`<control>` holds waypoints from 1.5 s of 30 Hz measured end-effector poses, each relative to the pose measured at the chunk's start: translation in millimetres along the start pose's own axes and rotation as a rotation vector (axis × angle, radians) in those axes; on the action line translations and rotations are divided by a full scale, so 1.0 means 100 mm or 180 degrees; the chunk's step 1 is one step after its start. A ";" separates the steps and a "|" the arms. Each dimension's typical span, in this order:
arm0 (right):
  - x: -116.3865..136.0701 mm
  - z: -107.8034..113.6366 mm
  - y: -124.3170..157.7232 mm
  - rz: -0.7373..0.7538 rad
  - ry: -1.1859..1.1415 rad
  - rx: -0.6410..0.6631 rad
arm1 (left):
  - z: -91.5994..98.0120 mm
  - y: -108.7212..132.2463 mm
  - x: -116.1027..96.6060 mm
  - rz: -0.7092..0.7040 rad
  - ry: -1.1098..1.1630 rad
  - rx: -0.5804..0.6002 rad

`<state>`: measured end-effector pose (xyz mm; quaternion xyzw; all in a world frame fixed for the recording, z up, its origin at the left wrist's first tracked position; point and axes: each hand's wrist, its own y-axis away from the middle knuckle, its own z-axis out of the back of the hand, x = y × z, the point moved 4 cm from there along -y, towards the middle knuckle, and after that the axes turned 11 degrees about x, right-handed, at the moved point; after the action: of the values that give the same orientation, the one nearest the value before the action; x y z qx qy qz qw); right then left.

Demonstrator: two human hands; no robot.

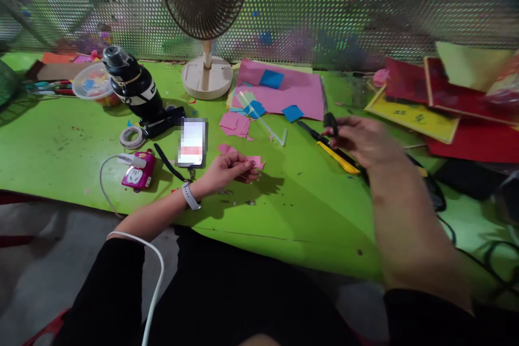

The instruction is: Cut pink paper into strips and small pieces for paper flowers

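My left hand (233, 168), a pale watch on its wrist, pinches a small pink paper piece (256, 161) above the green table. More pink paper shows behind its fingers. Over to the right, my right hand (359, 138) is closed on black-handled scissors (331, 123), slightly blurred; their dark blades point left. Just below the scissors lies a yellow utility knife (338, 158). Beyond my left hand is a stack of pink paper squares (235, 124). A clear set square (267, 124) lies beside it, partly over blue paper pieces (254, 110).
A fan (206, 78) stands at the back, near a large pink sheet (284, 89). On the left are a black bottle (135, 84), tape roll (132, 137), phone (192, 143) and pink power socket (138, 172) with a white cable. Red and yellow cards (413, 113) pile up at right.
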<state>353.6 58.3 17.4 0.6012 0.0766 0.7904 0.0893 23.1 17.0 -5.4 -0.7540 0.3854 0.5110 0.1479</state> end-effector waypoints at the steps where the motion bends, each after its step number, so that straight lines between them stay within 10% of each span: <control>1: -0.05 -0.17 0.12 -0.0171 -0.0559 0.0299 | 0.00 0.00 -0.01 -0.0020 0.0026 -0.0040; 6: -0.21 -0.98 0.63 -0.0621 -0.1231 0.1494 | 0.03 0.02 -0.05 -0.0046 -0.0018 -0.0255; 10: -0.29 -1.21 0.77 -0.0665 -0.0975 0.1761 | 0.06 0.05 -0.09 -0.0136 -0.0059 -0.0446; 45: -0.22 -1.38 0.91 -0.0346 -0.0299 0.2162 | -0.02 0.07 -0.03 -0.0298 0.0102 -0.0144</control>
<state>222.3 -37.7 -19.3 0.6274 0.3630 0.6853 -0.0705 19.3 12.6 -0.2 -0.7824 0.3403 0.5000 0.1483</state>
